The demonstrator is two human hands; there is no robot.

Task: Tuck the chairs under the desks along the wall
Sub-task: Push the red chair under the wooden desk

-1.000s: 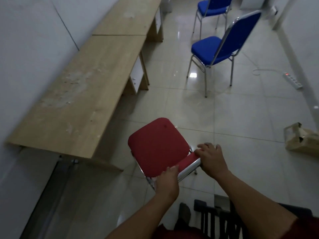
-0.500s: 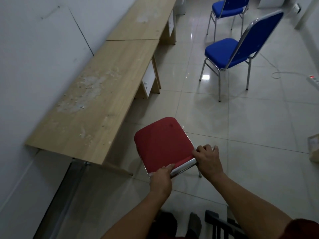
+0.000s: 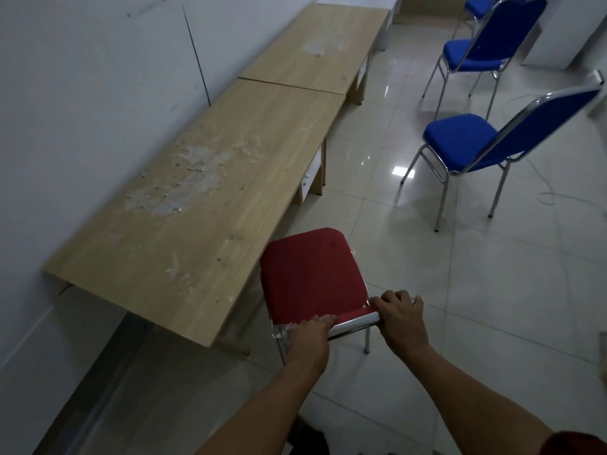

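A red padded chair with a chrome frame stands on the tiled floor beside the front right corner of the near wooden desk. My left hand grips the left end of its backrest top. My right hand grips the right end of the same rail. The seat's left edge almost touches the desk's front edge. A second wooden desk adjoins the first further along the wall. Two blue chairs stand out on the floor: one nearer, one further back.
The white wall runs along the left behind the desks. A metal channel lies on the floor below the near desk's end. A thin white cable trails across the tiles right of the nearer blue chair. A white cabinet stands at the back right.
The red chair has slid forward and left with both hands on its backrest, closer to the near desk's edge. My view has advanced along the desks.
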